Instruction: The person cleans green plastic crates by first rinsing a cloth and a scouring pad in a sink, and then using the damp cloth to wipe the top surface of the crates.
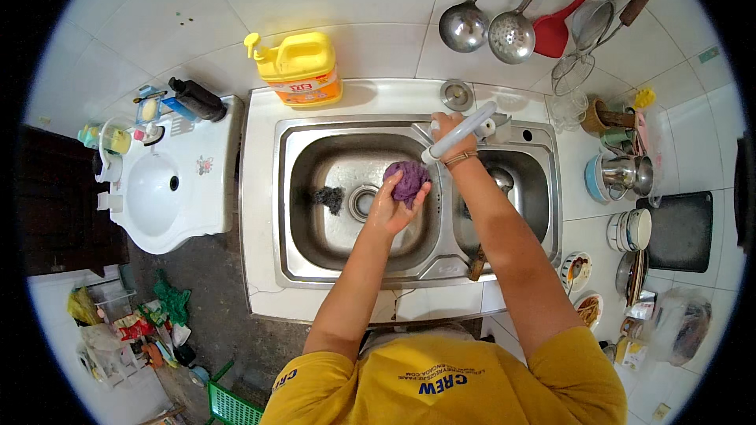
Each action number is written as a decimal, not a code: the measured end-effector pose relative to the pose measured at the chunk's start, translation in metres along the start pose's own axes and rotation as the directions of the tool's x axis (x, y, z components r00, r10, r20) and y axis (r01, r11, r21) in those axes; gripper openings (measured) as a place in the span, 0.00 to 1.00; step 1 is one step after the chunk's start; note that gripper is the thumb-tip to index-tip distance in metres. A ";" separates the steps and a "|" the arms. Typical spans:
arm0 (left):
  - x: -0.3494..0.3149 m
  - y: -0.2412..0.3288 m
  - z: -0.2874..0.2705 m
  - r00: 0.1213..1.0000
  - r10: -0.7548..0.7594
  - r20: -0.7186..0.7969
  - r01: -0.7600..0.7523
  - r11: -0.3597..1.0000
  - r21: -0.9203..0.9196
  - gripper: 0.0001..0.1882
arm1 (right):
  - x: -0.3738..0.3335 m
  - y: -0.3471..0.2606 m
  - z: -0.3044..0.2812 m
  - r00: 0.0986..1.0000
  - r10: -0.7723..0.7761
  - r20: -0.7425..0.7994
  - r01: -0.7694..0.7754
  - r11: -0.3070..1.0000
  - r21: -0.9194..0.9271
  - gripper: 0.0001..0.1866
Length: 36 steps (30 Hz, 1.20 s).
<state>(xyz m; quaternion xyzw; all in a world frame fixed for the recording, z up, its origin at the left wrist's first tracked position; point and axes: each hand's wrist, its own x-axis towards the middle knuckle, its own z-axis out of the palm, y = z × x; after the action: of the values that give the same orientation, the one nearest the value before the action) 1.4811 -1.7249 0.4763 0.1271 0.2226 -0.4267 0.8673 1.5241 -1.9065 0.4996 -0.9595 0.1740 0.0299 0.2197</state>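
Note:
My left hand (396,207) is closed round a bunched purple cloth (408,181), palm up, above the right side of the left basin (315,244) of a steel double sink. My right hand (450,131) reaches to the back of the sink at the faucet. The pale faucet spout (466,130) crosses over this hand and hides part of its fingers, so their grip is unclear. A dark scouring pad (331,199) lies in the left basin beside the round drain (362,203). No water stream is visible from the spout.
A yellow detergent jug (300,69) stands behind the left basin. A ladle (464,27), a skimmer (512,37) and a red spatula (553,34) hang at the back. Bowls (630,230) and a black board (681,230) are at right; a white washbasin (157,189) is at left.

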 end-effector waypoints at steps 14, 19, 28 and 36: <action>-0.055 0.048 0.023 0.956 -0.264 -0.125 0.192 0.250 0.949 0.15 | -0.089 -0.039 -0.001 0.610 -0.782 0.124 0.786 0.617 0.023 0.40; -0.043 0.018 0.021 0.997 0.079 -0.018 0.016 0.022 1.000 0.20 | -0.085 -0.034 -0.001 0.622 -0.758 0.196 0.778 0.570 -0.266 0.14; -0.054 -0.009 0.022 0.861 0.438 0.260 0.110 -0.658 0.745 0.26 | -0.082 -0.062 0.002 0.784 -0.379 0.491 0.552 0.787 -0.275 0.10; -0.089 0.017 0.013 0.774 0.449 0.446 -0.095 -0.614 0.784 0.20 | -0.109 -0.052 -0.002 0.770 -0.635 0.063 0.591 0.746 0.308 0.34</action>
<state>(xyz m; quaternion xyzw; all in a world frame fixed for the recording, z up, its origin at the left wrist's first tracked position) 1.4503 -1.6586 0.5320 0.8986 -0.2125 -0.0788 0.3758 1.4402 -1.8288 0.5375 -0.9179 -0.1681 0.0105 0.3592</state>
